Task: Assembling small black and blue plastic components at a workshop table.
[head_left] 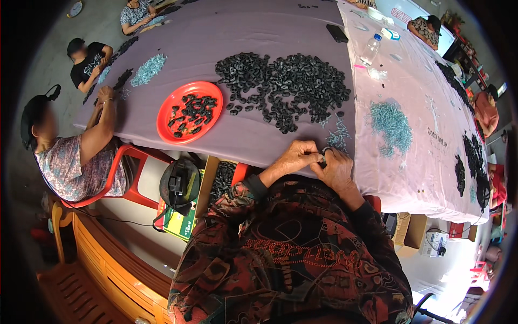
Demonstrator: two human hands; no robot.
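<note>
My left hand [300, 155] and my right hand [335, 169] meet at the table's near edge, fingers pinched together. Between the fingertips is a small dark piece [323, 157], mostly covered, so its exact kind does not show. Just beyond my hands lies a small scatter of pale blue, screw-like pieces [338, 135]. Farther out spreads a big heap of small black ring-like parts [307, 81]. A red round tray [163, 122] to the left holds more black parts. On the pink cloth to the right is a larger pile of blue screw-like pieces [390, 127].
A clear bottle [370, 51] with a blue cap stands past the heap, near a black phone-like object [337, 33]. Several people sit around the table, one on a red chair [131, 178] at left. Cardboard boxes [413, 235] and a wooden bench [116, 270] are below.
</note>
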